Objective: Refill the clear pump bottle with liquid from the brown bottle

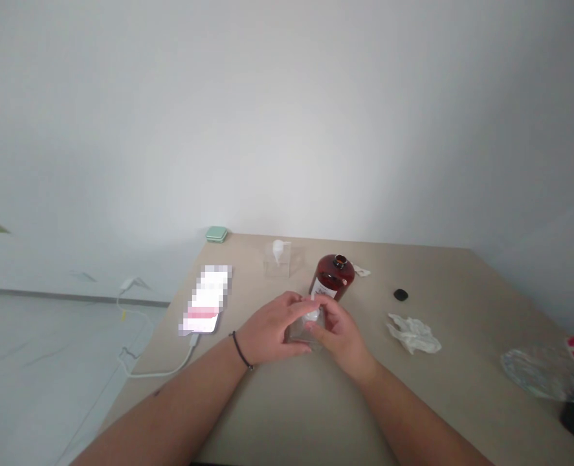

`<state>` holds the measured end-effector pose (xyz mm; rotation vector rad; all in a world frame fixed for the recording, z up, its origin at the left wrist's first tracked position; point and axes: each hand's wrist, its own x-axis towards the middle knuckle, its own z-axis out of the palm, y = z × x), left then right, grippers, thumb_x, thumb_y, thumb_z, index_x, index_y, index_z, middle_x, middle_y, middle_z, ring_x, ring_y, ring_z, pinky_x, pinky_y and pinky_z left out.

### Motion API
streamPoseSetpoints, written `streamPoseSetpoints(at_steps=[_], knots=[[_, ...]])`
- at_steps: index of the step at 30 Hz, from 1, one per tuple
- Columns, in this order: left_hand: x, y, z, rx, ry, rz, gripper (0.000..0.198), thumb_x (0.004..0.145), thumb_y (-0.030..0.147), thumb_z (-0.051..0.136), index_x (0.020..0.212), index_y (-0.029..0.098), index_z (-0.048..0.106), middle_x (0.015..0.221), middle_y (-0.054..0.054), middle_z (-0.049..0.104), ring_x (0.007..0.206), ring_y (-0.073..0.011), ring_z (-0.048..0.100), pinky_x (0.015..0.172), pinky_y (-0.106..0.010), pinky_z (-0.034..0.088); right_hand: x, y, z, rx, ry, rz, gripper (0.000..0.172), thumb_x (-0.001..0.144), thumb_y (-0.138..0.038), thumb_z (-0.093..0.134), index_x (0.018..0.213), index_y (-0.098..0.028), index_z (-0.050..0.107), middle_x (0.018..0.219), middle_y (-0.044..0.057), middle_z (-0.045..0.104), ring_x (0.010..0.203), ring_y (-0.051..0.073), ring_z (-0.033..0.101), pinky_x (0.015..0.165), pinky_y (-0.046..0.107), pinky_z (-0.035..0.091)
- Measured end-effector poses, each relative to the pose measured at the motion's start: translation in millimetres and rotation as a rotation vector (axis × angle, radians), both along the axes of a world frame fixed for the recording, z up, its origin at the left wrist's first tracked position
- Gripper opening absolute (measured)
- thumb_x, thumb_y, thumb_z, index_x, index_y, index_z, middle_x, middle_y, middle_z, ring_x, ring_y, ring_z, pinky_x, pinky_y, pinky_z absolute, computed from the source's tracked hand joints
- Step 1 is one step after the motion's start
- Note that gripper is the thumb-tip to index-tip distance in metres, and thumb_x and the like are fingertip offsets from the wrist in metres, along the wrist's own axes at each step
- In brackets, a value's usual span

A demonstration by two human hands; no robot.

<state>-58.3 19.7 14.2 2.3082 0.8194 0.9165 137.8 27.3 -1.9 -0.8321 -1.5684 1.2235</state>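
Observation:
A small clear square bottle (300, 333) with a whitish translucent top is held low over the table between both hands. My left hand (279, 323) wraps its left side, thumb along the near edge and fingers reaching over the top. On the other side, my right hand (338, 330) grips the bottle near its top, fingers curled and thumb in front. Just behind the hands stands a dark red-brown bottle (332, 275) with a white label and an uncapped neck. Farther back is a second clear square bottle (277, 264) with a white pump top.
A phone (206, 298) with a white charging cable (170, 373) lies at the left. A mint-green case (216, 234) sits by the back corner. Toward the right are a black cap (400, 294), crumpled tissue (414, 334) and clear plastic packaging (534, 374). A wall (287, 129) borders the table's back.

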Motion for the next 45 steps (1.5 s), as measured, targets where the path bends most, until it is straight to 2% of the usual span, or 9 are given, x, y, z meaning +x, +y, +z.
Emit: streamPoseSetpoints(at_steps=[4, 7, 15, 21, 24, 27, 34, 39, 45], knots=[[0, 1, 1.9, -0.016, 0.02, 0.006, 0.075, 0.082, 0.043, 0.075, 0.146, 0.028, 0.041, 0.126, -0.013, 0.055, 0.113, -0.0283, 0.057, 0.097, -0.044, 0.049, 8, 1, 6.8, 0.064, -0.035, 0.058, 0.031, 0.086, -0.045, 0.071, 0.113, -0.03, 0.072, 0.123, 0.007, 0.068, 0.117, 0.028, 0.061, 0.105, 0.046, 0.044], [0, 0, 2.3, -0.016, 0.022, 0.005, 0.076, 0.081, 0.043, 0.076, 0.147, 0.027, 0.041, 0.125, -0.013, 0.055, 0.113, -0.029, 0.056, 0.097, -0.045, 0.049, 12, 1, 9.4, 0.036, -0.034, 0.054, 0.028, 0.089, -0.046, 0.066, 0.111, -0.031, 0.074, 0.125, 0.006, 0.068, 0.12, 0.028, 0.06, 0.108, 0.046, 0.042], [-1, -1, 4.5, -0.055, 0.027, -0.015, 0.078, 0.083, 0.04, 0.076, 0.15, 0.03, 0.037, 0.129, -0.013, 0.054, 0.117, -0.0285, 0.054, 0.101, -0.045, 0.047, 1, -1, 6.2, -0.025, 0.087, 0.075, 0.025, 0.083, -0.046, 0.074, 0.096, -0.027, 0.064, 0.105, 0.003, 0.068, 0.102, 0.022, 0.063, 0.096, 0.04, 0.049], [-1, 0, -1.2, -0.032, 0.009, -0.01, 0.077, 0.082, 0.042, 0.077, 0.147, 0.028, 0.039, 0.127, -0.013, 0.053, 0.114, -0.0282, 0.055, 0.098, -0.044, 0.048, 12, 4, 7.1, -0.01, -0.022, 0.091, 0.037, 0.087, -0.051, 0.068, 0.116, -0.028, 0.068, 0.122, 0.008, 0.067, 0.117, 0.027, 0.061, 0.105, 0.046, 0.044], [0, 0, -0.3, -0.05, 0.012, -0.002, 0.078, 0.08, 0.041, 0.078, 0.147, 0.029, 0.04, 0.127, -0.012, 0.053, 0.114, -0.0281, 0.056, 0.099, -0.044, 0.048, 16, 9, 8.6, 0.058, -0.068, 0.111, 0.031, 0.089, -0.05, 0.065, 0.109, -0.028, 0.074, 0.12, 0.008, 0.068, 0.116, 0.028, 0.061, 0.106, 0.046, 0.043], [0, 0, 0.4, -0.084, 0.015, 0.01, 0.08, 0.079, 0.041, 0.079, 0.148, 0.031, 0.04, 0.125, -0.011, 0.054, 0.113, -0.028, 0.056, 0.099, -0.044, 0.048, 14, 11, 6.1, 0.039, -0.014, 0.106, 0.027, 0.085, -0.049, 0.071, 0.103, -0.028, 0.073, 0.113, 0.006, 0.07, 0.109, 0.026, 0.063, 0.101, 0.044, 0.046], [1, 1, -6.2, -0.071, -0.023, 0.01, 0.081, 0.078, 0.043, 0.08, 0.148, 0.031, 0.041, 0.123, -0.011, 0.055, 0.109, -0.0277, 0.057, 0.096, -0.044, 0.048, 9, 6, 2.3, -0.029, 0.029, 0.087, 0.038, 0.08, -0.048, 0.076, 0.11, -0.027, 0.064, 0.109, 0.006, 0.068, 0.106, 0.025, 0.063, 0.097, 0.043, 0.048], [1, 1, -4.1, -0.081, -0.011, 0.017, 0.08, 0.077, 0.047, 0.079, 0.146, 0.031, 0.043, 0.122, -0.01, 0.055, 0.109, -0.0276, 0.057, 0.096, -0.044, 0.049, 13, 6, 13.2, 0.066, -0.096, 0.124, 0.033, 0.09, -0.05, 0.065, 0.112, -0.027, 0.072, 0.12, 0.008, 0.068, 0.116, 0.028, 0.06, 0.105, 0.046, 0.043], [1, 1, -3.0, -0.074, -0.026, 0.008, 0.082, 0.077, 0.046, 0.08, 0.148, 0.032, 0.04, 0.124, -0.011, 0.055, 0.112, -0.0279, 0.057, 0.098, -0.044, 0.048, 10, 8, 7.6, 0.03, -0.025, 0.107, 0.033, 0.084, -0.046, 0.073, 0.111, -0.028, 0.069, 0.11, 0.005, 0.07, 0.106, 0.025, 0.064, 0.097, 0.042, 0.049]])
